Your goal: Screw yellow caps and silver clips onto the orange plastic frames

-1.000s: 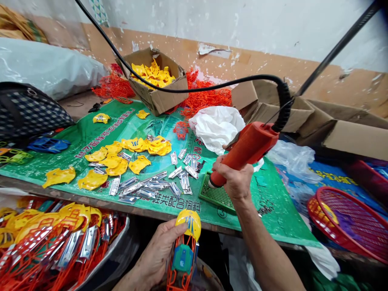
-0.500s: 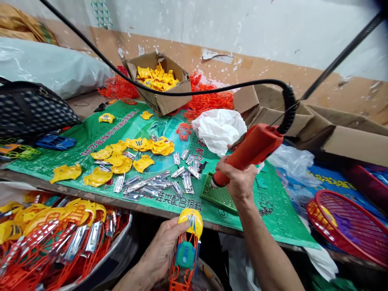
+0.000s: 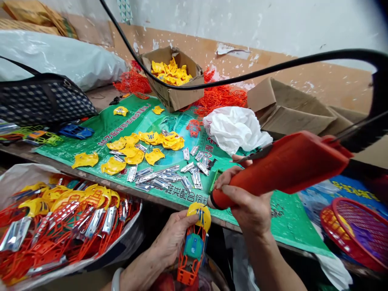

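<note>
My left hand (image 3: 174, 236) grips a toy car (image 3: 193, 246) with a yellow front piece, an orange frame and a teal block in its middle. The thumb presses on the yellow piece. My right hand (image 3: 250, 206) is wrapped round a red electric screwdriver (image 3: 281, 165), whose tip points down to the left, close to the yellow piece. Whether the tip touches it I cannot tell. Behind my right hand, a green basket (image 3: 216, 178) is mostly hidden. Silver strips (image 3: 163, 178) and yellow shell pieces (image 3: 130, 153) lie loose on the green sheet (image 3: 100, 186).
A black cable (image 3: 242, 76) arches across the view from the screwdriver. At the back stands a cardboard box (image 3: 182, 97) of yellow pieces, beside a white plastic bag (image 3: 236, 129). Lower left, a sack (image 3: 133, 230) holds assembled parts. Red baskets (image 3: 357, 230) sit at right.
My right hand has brought the screwdriver down and closer, from over the green basket to beside the toy car's yellow front. My left hand still holds the car. The view has shifted slightly.
</note>
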Available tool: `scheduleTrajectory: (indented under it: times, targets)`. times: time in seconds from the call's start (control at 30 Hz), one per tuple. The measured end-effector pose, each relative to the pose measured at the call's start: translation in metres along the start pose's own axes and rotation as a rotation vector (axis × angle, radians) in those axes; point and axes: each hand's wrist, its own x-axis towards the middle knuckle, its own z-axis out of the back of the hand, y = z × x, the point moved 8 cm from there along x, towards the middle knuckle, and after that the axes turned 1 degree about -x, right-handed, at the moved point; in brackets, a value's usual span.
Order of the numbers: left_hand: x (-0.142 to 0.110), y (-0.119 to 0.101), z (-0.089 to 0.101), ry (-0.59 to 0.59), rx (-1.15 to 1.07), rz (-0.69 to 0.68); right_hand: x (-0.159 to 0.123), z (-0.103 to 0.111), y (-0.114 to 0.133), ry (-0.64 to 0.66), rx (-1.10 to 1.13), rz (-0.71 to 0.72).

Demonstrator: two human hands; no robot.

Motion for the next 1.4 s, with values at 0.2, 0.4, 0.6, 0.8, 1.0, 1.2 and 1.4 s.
scheduleTrajectory:
  times: [0.2, 0.4, 0.6, 0.8, 1.0, 1.2, 1.4]
  targets:
    - [0.000, 0.000, 0.000, -0.001, -0.014, -0.003, -0.008, -0.005, -0.006, 0.029, -0.050, 0.000]
    - [0.000, 0.000, -0.001, -0.004, -0.050, -0.015, -0.009, -0.008, -0.010, 0.026, -0.054, -0.020]
    - [-0.001, 0.000, -0.001, 0.004, -0.060, -0.014, -0.011, -0.012, -0.010, -0.008, 0.015, -0.047]
    - [-0.002, -0.002, -0.002, 0.009, -0.077, -0.018, -0.011, -0.017, -0.009, 0.028, -0.037, -0.021]
    - [-0.003, -0.001, -0.005, 0.031, -0.081, -0.033, -0.010, -0.020, -0.008, -0.009, -0.059, -0.024]
    - [0.001, 0.003, -0.003, 0.034, -0.091, -0.029, -0.009, -0.017, -0.009, -0.108, -0.039, -0.049]
    - [-0.001, 0.004, -0.003, 0.043, -0.106, -0.044, -0.009, -0.018, -0.006, -0.126, 0.006, -0.034]
